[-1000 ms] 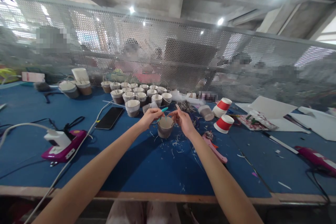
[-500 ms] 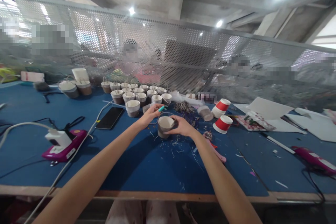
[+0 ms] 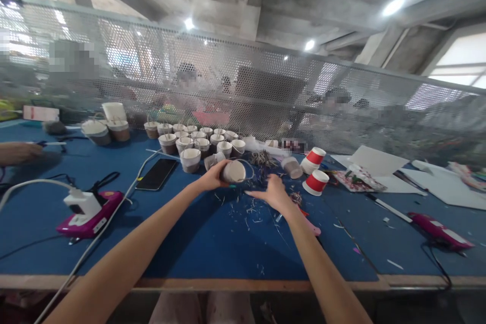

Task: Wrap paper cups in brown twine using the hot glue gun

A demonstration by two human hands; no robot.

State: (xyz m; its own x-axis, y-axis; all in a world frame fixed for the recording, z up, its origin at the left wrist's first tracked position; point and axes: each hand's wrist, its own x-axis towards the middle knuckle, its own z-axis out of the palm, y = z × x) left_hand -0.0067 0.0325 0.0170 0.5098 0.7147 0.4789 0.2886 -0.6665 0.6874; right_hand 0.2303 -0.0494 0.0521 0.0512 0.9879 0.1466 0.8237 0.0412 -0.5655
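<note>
My left hand point(image 3: 211, 177) is closed around a small brown paper cup point(image 3: 234, 171), lifted and tipped so its white mouth faces me. A thin wire handle loops off the cup's right side. My right hand point(image 3: 270, 193) hovers low over the blue table point(image 3: 212, 243) just right of the cup, fingers stretched out toward the left and holding nothing. Scraps of straw-like trimmings point(image 3: 250, 210) lie under both hands.
A cluster of several similar cups point(image 3: 197, 140) stands behind, with two red cups point(image 3: 314, 176) to the right. A black phone point(image 3: 156, 173), a magenta glue gun with charger point(image 3: 89, 212), another glue gun point(image 3: 440, 227), papers point(image 3: 375, 164) and a mesh screen point(image 3: 243, 91) surround. Another person's hand point(image 3: 18, 152) rests far left.
The left hand has taken the cup off the table and tilted it on its side. The right hand let go of the cup and opened. The teal tool no longer shows.
</note>
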